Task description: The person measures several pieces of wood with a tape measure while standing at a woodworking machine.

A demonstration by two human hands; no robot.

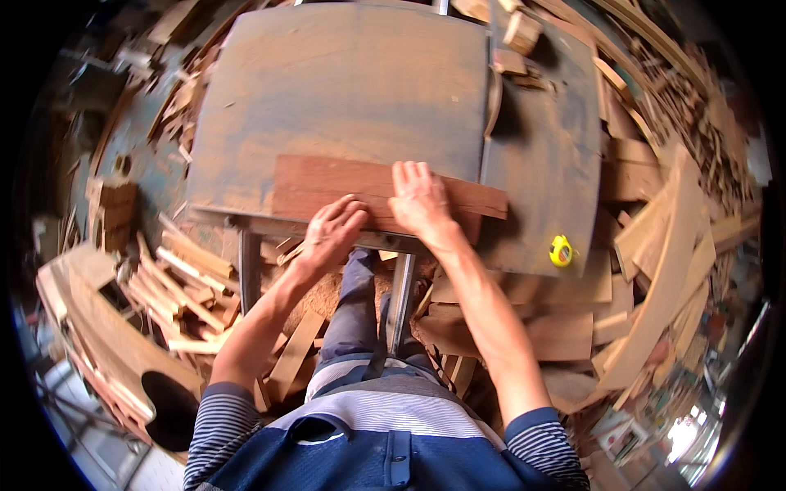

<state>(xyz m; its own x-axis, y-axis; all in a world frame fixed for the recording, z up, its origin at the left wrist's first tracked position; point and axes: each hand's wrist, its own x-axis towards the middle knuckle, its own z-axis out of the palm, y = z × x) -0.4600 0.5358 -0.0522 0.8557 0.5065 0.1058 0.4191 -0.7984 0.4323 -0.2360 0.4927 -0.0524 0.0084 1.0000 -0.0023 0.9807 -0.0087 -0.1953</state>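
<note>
Two reddish-brown wooden boards (319,178) lie overlapped near the front edge of a dusty metal worktable (344,90). Their right ends reach over the gap toward a side plate. My left hand (334,231) is closed at the boards' near edge, fingers bent over the top, its thumb side toward the right. Further right, my right hand (420,199) is closed over the boards, with its fingertips at the far edge. The undersides of both hands are hidden.
A yellow tape measure (561,251) rests on the side plate (540,172). A curved dark piece (494,102) stands along the gap, with wood blocks (521,33) behind it. Cut strips (176,286) heap at left, and planks (655,270) pile at right. Table legs (400,303) stand before me.
</note>
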